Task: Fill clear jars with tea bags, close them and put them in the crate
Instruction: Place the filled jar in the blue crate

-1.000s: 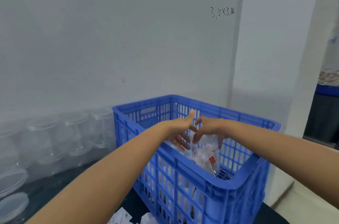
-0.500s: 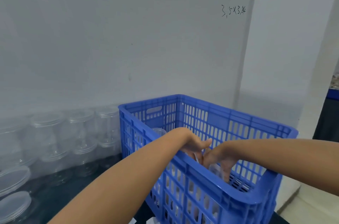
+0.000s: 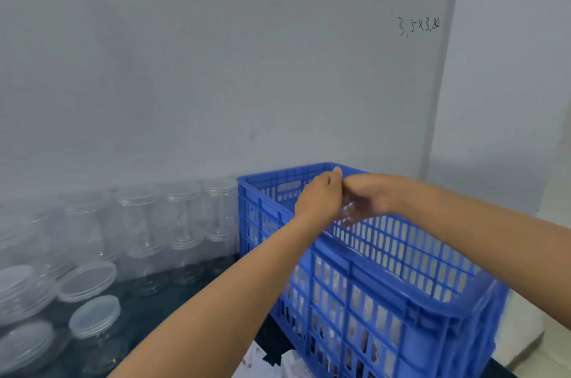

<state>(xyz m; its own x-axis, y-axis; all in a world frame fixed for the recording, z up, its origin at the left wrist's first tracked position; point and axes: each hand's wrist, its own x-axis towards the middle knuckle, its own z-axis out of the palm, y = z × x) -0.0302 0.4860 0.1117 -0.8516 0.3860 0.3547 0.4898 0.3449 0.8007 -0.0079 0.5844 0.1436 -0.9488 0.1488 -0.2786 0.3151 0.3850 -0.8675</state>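
A blue slatted crate point(image 3: 386, 281) stands on the dark table at the right. Through its near wall I see filled jars point(image 3: 335, 283) with white tea bags inside. My left hand point(image 3: 318, 199) and my right hand point(image 3: 369, 196) hover side by side just above the crate's opening, touching at the thumbs. Neither holds anything; the right hand's fingers hang loosely downward into the crate's mouth. The left hand's fingers are hidden behind its back.
Stacked empty clear jars point(image 3: 185, 223) line the grey wall at the left, with lidded ones point(image 3: 94, 315) nearer me. Loose tea bags point(image 3: 258, 357) lie at the table's near edge by the crate. A white pillar point(image 3: 494, 99) rises at the right.
Both hands carried a tea-bag-filled jar down into the crate, let go of it, and have risen empty above the rim. The view has shifted right.
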